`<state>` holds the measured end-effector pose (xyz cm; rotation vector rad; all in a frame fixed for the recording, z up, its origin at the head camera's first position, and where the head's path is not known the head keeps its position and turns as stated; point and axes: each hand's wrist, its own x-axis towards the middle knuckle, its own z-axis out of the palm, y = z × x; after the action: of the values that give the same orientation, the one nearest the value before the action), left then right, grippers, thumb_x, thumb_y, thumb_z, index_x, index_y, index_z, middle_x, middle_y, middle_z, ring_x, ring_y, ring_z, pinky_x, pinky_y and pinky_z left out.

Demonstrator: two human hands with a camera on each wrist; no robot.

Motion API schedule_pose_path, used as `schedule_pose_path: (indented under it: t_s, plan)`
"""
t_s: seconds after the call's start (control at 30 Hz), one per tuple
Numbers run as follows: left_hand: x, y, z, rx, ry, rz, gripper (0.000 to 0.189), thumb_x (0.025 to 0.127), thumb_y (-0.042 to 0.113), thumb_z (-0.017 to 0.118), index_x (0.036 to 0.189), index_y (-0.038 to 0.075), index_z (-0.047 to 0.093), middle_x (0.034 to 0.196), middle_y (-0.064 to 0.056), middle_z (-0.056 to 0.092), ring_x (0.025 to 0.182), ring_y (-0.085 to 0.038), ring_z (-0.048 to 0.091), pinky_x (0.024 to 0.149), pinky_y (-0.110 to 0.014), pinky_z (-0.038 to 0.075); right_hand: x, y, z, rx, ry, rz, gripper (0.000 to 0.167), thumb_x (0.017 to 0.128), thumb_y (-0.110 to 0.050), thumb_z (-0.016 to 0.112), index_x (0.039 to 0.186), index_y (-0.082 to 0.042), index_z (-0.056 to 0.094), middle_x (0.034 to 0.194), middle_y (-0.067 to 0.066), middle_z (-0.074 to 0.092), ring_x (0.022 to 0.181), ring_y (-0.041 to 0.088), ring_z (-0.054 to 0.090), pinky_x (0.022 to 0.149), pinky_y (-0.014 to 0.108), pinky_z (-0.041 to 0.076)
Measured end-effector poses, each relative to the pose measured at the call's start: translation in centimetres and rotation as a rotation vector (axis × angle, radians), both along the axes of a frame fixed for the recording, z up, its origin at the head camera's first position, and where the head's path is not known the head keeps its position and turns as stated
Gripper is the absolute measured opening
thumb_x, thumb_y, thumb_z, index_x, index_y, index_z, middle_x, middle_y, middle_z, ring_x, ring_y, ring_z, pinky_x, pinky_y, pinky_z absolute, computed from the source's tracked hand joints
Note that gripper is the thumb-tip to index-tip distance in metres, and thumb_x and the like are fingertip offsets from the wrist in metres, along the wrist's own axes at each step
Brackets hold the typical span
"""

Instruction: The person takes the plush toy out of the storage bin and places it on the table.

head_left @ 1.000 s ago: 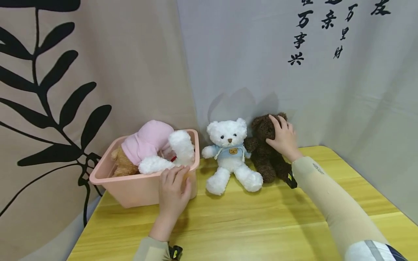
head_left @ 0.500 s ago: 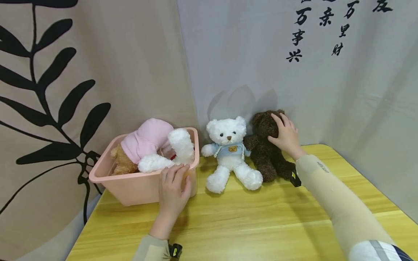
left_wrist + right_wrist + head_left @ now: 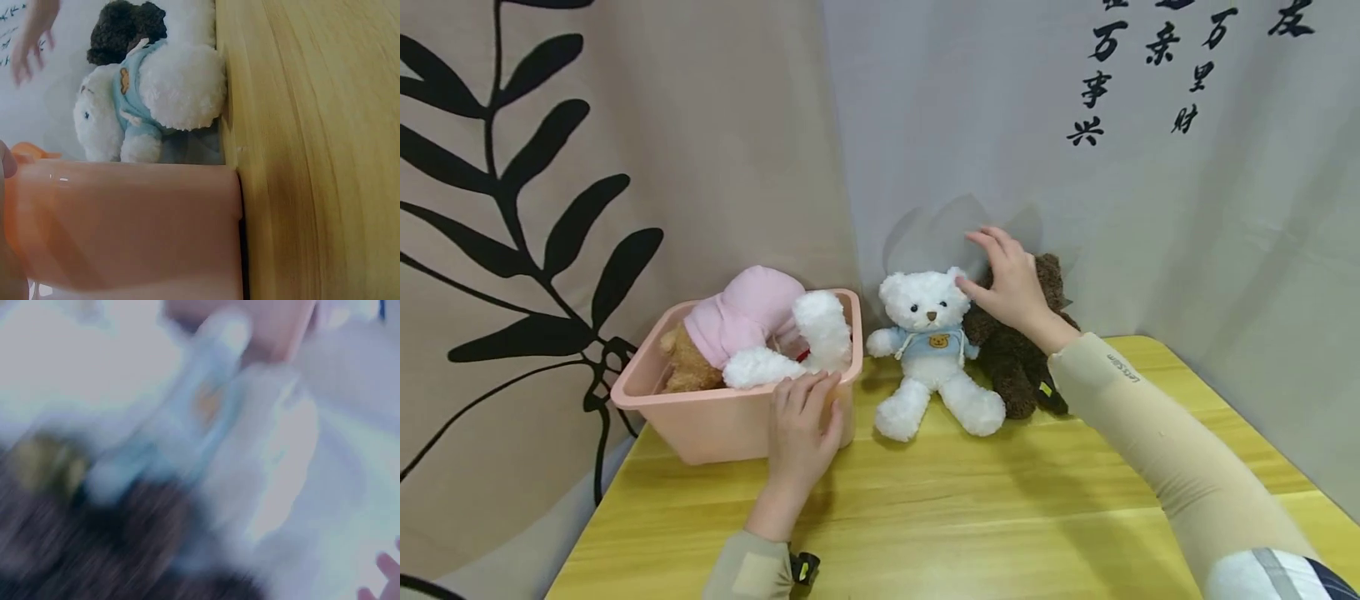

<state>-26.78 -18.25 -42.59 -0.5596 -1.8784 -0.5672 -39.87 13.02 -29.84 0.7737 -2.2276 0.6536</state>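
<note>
My right hand (image 3: 1011, 283) is lifted in front of the dark brown teddy bear (image 3: 1017, 367), fingers spread and holding nothing. Its thumb is by the ear of the white teddy bear (image 3: 931, 333) in a blue hoodie; whether they touch I cannot tell. Both bears sit upright side by side against the backdrop, the brown one's face hidden by my hand. My left hand (image 3: 801, 433) rests on the front rim of a pink plastic basket (image 3: 730, 429), fingertips over the edge. The right wrist view is blurred, showing the white bear's blue hoodie (image 3: 187, 419).
Inside the basket lie a tan plush toy in pink clothing (image 3: 745, 312) and a white plush toy (image 3: 820, 325), its limbs up. A yellow wood-grain table (image 3: 925, 517) carries everything. Behind stands a grey fabric backdrop (image 3: 955, 125) with black characters.
My right hand has left the brown bear's head and moved left towards the white bear's head. My left hand stays on the basket rim.
</note>
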Motion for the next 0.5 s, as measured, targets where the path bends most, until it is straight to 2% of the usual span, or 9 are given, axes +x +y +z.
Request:
schedule_pose_path:
  t_s: [0.1, 0.2, 0.3, 0.4, 0.5]
  plan:
    - [0.1, -0.3, 0.0, -0.003, 0.002, 0.001, 0.032, 0.083, 0.013, 0.059, 0.112, 0.003, 0.067, 0.110, -0.015, 0.062, 0.099, -0.037, 0.053, 0.096, -0.054, 0.035, 0.7, -5.2, 1.1, 0.050, -0.047, 0.143, 0.066, 0.085, -0.035, 0.071, 0.141, -0.011, 0.047, 0.147, 0.014, 0.039, 0.133, 0.035, 0.038, 0.098, 0.062, 0.030]
    - [0.3, -0.5, -0.1, -0.008, 0.007, 0.005, 0.031, 0.082, 0.012, 0.060, 0.111, 0.003, 0.067, 0.109, -0.014, 0.062, 0.098, -0.036, 0.053, 0.095, -0.054, 0.036, 1.8, -10.2, 1.8, 0.116, -0.091, 0.242, 0.067, 0.085, -0.040, 0.070, 0.142, -0.013, 0.046, 0.148, 0.011, 0.037, 0.135, 0.030, 0.036, 0.101, 0.060, 0.030]
    - [0.3, -0.5, -0.1, -0.021, 0.014, 0.013, 0.030, 0.081, 0.013, 0.059, 0.109, 0.004, 0.067, 0.108, -0.013, 0.062, 0.097, -0.034, 0.053, 0.094, -0.052, 0.037, 2.9, -14.4, 2.4, 0.215, -0.067, 0.294, 0.069, 0.085, -0.044, 0.069, 0.142, -0.015, 0.045, 0.149, 0.011, 0.036, 0.136, 0.029, 0.035, 0.102, 0.055, 0.030]
    - [0.3, -0.5, 0.1, -0.025, 0.029, 0.015, 0.027, 0.081, 0.013, 0.059, 0.106, 0.004, 0.067, 0.107, -0.011, 0.062, 0.096, -0.032, 0.053, 0.092, -0.048, 0.039, 3.7, -18.1, 3.3, 0.338, -0.008, 0.314, 0.071, 0.084, -0.045, 0.069, 0.144, -0.018, 0.043, 0.151, 0.011, 0.035, 0.137, 0.029, 0.034, 0.102, 0.051, 0.031]
    - [0.3, -0.6, 0.4, -0.019, 0.048, 0.018, 0.026, 0.081, 0.013, 0.059, 0.103, 0.004, 0.067, 0.105, -0.010, 0.063, 0.096, -0.031, 0.054, 0.089, -0.044, 0.041, 4.3, -21.1, 4.3, 0.437, -0.006, 0.319, 0.075, 0.084, -0.045, 0.070, 0.147, -0.021, 0.038, 0.154, 0.010, 0.030, 0.139, 0.029, 0.031, 0.104, 0.050, 0.030]
